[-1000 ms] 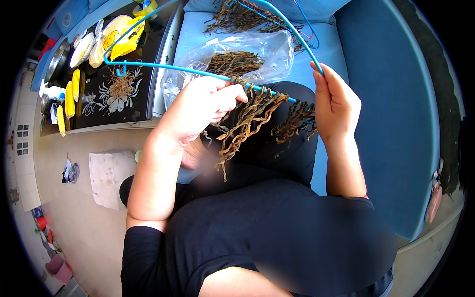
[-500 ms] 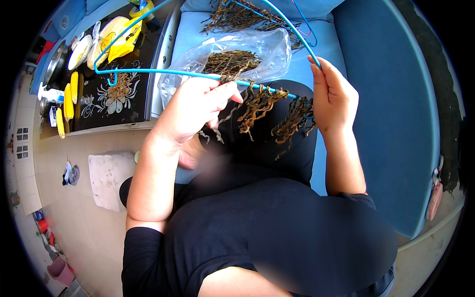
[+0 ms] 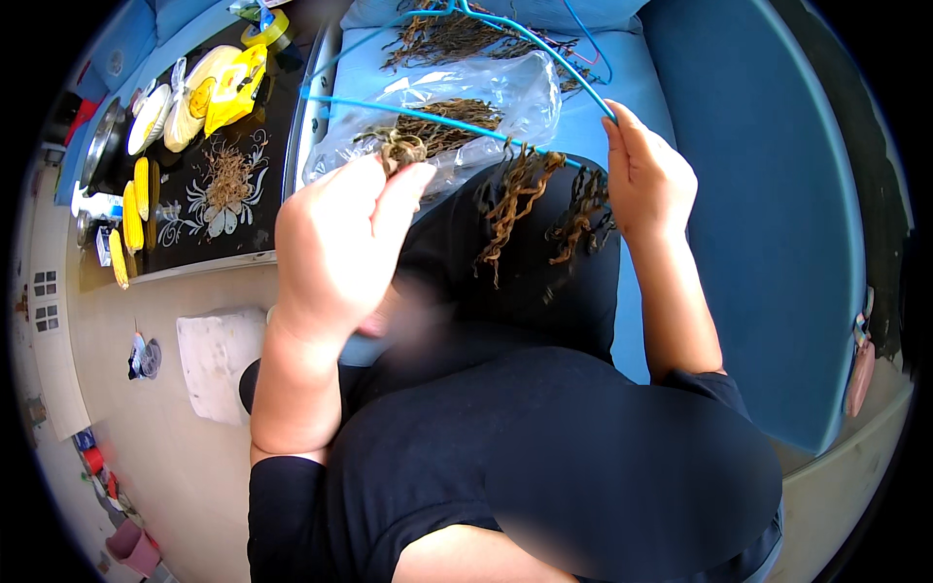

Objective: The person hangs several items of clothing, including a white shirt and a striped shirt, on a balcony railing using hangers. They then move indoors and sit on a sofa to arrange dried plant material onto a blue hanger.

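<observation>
My right hand (image 3: 653, 180) is closed on the right corner of a blue clothes hanger (image 3: 552, 49), which is held over my lap. Two bunches of brown, twisted dried strips (image 3: 513, 199) hang from its lower bar, close to the right hand. My left hand (image 3: 335, 238) pinches a small looped bunch of the same dried strips (image 3: 400, 151) between thumb and fingers. That bunch is just on my side of the bar and looks apart from it. Beyond, a clear plastic bag (image 3: 530, 92) on the blue sofa holds more dried strips (image 3: 476, 111).
Another heap of strips (image 3: 447, 37) lies farther back on the sofa, with a second hanger (image 3: 595, 44) by it. On the black table (image 3: 185, 255) at left are dry scraps (image 3: 227, 177), corn cobs (image 3: 133, 216) and a yellow bag (image 3: 236, 92). A pale stool (image 3: 222, 364) stands below.
My left hand has left the hanger bar with a bunch of strips in its fingers. The hanger's left end has swung right and away from me. My right hand has barely moved.
</observation>
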### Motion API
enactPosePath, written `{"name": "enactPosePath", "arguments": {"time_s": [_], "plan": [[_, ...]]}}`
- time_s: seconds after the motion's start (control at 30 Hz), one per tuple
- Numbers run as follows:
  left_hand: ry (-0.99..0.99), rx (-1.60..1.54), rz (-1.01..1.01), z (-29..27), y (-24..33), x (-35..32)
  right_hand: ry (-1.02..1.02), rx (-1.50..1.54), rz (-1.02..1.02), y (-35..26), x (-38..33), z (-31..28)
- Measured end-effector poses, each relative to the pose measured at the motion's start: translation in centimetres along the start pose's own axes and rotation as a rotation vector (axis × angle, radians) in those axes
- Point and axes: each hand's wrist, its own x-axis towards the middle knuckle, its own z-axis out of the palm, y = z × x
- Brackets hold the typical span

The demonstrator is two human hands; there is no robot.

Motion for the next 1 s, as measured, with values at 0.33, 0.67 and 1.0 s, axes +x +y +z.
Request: {"name": "enactPosePath", "arguments": {"time_s": [0.33, 0.67, 1.0], "plan": [[-0.452, -0.047, -0.36, 2.4, -4.1, 3.2, 0.049, 0.188, 0.449, 3.6, 0.0, -1.5], [-0.601, 0.643, -0.323, 10.6, -13.0, 9.5, 0.052, 0.277, 0.473, 4.1, 0.1, -2.5], [0.021, -0.267, 0.06, 8.0, -2.9, 3.6, 0.061, 0.489, 0.416, 2.0, 0.7, -2.1]]}}
